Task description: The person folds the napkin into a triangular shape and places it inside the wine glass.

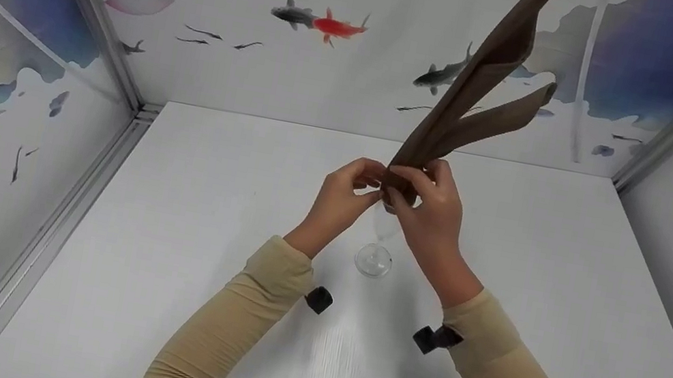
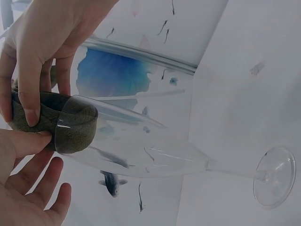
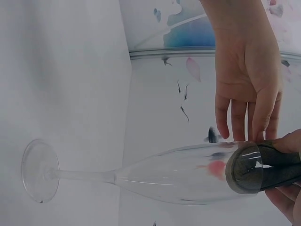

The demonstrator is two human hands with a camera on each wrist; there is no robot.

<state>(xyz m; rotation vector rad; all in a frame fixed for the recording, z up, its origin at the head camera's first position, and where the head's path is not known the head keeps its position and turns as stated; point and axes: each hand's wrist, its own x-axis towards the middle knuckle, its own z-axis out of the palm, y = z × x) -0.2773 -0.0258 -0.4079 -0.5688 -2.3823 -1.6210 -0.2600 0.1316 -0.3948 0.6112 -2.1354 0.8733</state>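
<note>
A folded brown cloth napkin [image 1: 464, 94] rises from the mouth of a clear champagne flute [image 1: 374, 259], with two long pointed flaps leaning up and right. Its rounded lower end [image 2: 77, 125] sits just inside the rim, while the rest of the bowl below shows through as clear glass. From the left, my left hand [image 1: 346, 194] pinches the napkin near the rim with thumb and index finger, its other fingers loosely spread. On the other side my right hand [image 1: 437, 207] grips the napkin's base between thumb and fingers. The flute's foot [image 3: 40, 170] stands upright on the table.
The white table [image 1: 172, 257] is bounded by white panels at the back and both sides, printed with fish and petals. Metal rails [image 1: 93, 0] run along the corners. Small black cameras [image 1: 319, 299] hang from the wrists.
</note>
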